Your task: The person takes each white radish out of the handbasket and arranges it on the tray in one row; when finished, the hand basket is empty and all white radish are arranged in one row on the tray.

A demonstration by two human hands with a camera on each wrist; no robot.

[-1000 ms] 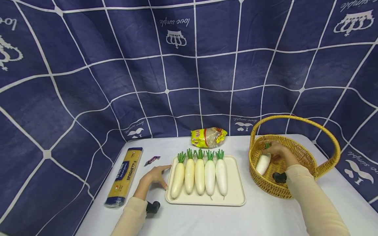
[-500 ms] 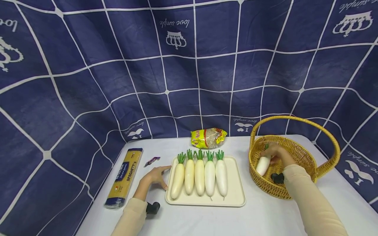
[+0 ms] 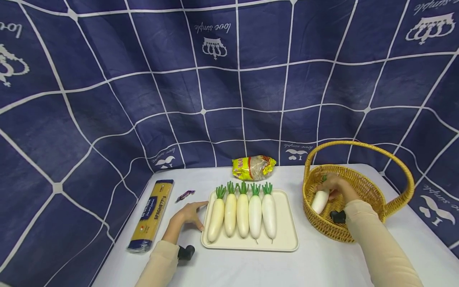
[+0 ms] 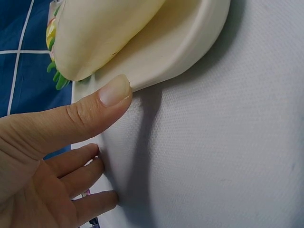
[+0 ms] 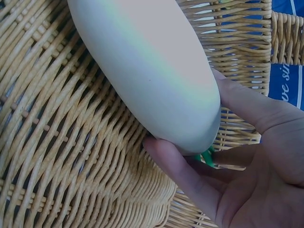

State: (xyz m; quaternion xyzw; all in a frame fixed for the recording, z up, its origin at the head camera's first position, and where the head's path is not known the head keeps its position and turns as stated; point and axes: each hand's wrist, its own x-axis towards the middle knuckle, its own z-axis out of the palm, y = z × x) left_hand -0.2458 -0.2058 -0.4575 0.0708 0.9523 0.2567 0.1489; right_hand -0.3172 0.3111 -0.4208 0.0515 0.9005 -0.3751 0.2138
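In the head view, several white radishes with green tops [image 3: 243,215] lie side by side on a cream tray [image 3: 285,223]. At the tray's left edge is my left hand [image 3: 187,214], fingers spread. The left wrist view has its thumb [image 4: 90,111] against the tray rim, the other fingers bent loosely and holding nothing. My right hand [image 3: 336,185] reaches into a wicker basket [image 3: 317,224] and holds another white radish [image 3: 319,202] near its leafy end. Close up, thumb and fingers grip the radish [image 5: 152,71] from both sides; its green top is mostly hidden.
The basket's tall handle [image 3: 358,142] arches over the right arm. A spaghetti pack [image 3: 151,215] lies at the left, with a small purple wrapped item [image 3: 185,195] beside it. Behind the tray is a yellow bag [image 3: 253,167]. A blue checked cloth [image 3: 261,91] hangs behind the table.
Inside the basket, my right hand has shifted very slightly to the left and the radish a touch to the right. My left hand has stayed in place by the tray.
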